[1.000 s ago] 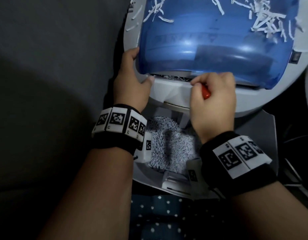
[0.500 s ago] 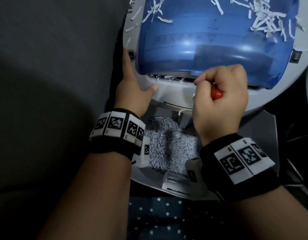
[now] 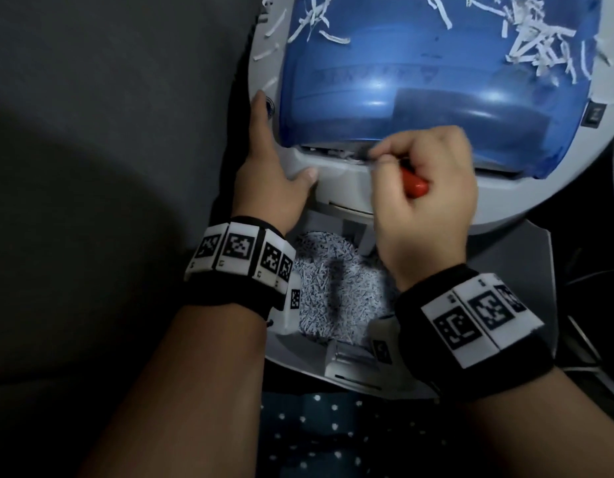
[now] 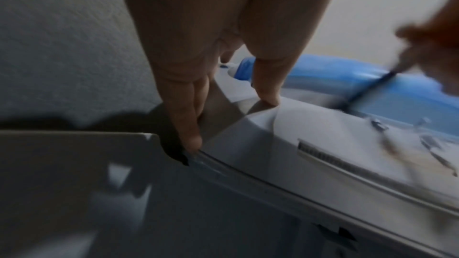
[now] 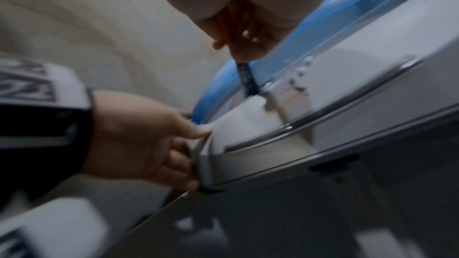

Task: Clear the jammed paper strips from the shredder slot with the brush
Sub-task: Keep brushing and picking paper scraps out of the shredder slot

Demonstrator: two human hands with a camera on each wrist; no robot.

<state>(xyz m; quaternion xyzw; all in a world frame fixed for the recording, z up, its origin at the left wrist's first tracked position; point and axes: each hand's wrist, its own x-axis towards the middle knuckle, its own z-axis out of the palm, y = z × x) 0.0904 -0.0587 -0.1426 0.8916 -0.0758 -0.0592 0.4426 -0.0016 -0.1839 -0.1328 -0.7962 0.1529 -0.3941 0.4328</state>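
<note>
The shredder head [image 3: 340, 188] is grey-white with a blue translucent cover [image 3: 419, 81] and lies tilted over its bin. A few jammed paper strips [image 3: 336, 154] show in the slot under the cover's near edge. My right hand [image 3: 379, 159] grips a brush by its red handle [image 3: 415, 183]. Its dark bristle end [image 5: 246, 77] pokes into the slot and is blurred in the left wrist view [image 4: 367, 89]. My left hand [image 3: 274, 157] holds the head's left rim. Its thumb [image 4: 267, 89] is on top and its fingers [image 4: 191, 125] are down the side.
The open bin [image 3: 526, 257] below the head holds a heap of shredded paper [image 3: 333, 294]. Loose strips [image 3: 539, 46] lie on the blue cover. Grey upholstery [image 3: 109, 167] fills the left, dotted fabric [image 3: 333, 436] lies near me, and cables [image 3: 588, 281] run at the right.
My left hand moved off the blue cover's corner onto the grey rim, with a finger now stretched along it. My right wrist turned, the brush tip worked along the slot, and fewer strips show there.
</note>
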